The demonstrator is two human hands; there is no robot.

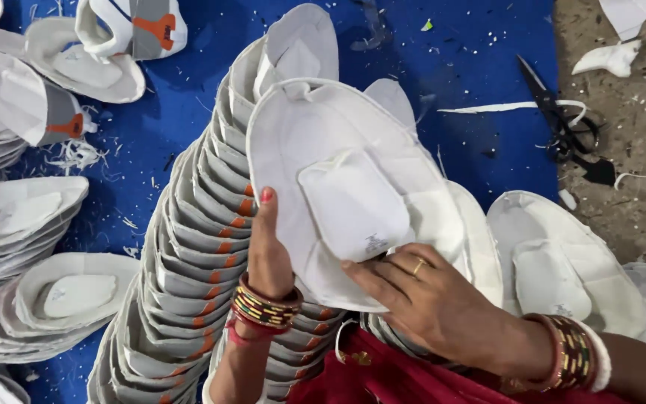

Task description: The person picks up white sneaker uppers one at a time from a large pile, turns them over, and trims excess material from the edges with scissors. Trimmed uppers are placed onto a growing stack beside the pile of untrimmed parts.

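Right hand (443, 307) presses my white upper (338, 187) flat; left hand (267, 254) seemingly pinches its near-left edge, long axis running away.

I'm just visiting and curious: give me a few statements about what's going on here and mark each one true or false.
1. Both hands are on the top white piece of the tall stack. True: the left hand is at its edge, the right hand on its lower part.
2. The scissors are in the right hand. False: they lie on the blue sheet's edge, apart from both hands.
3. The sheet under the stacks is red. False: it is blue.
4. Bangles are worn on the left wrist. True.
5. The stacked pieces show orange marks along their sides. True.
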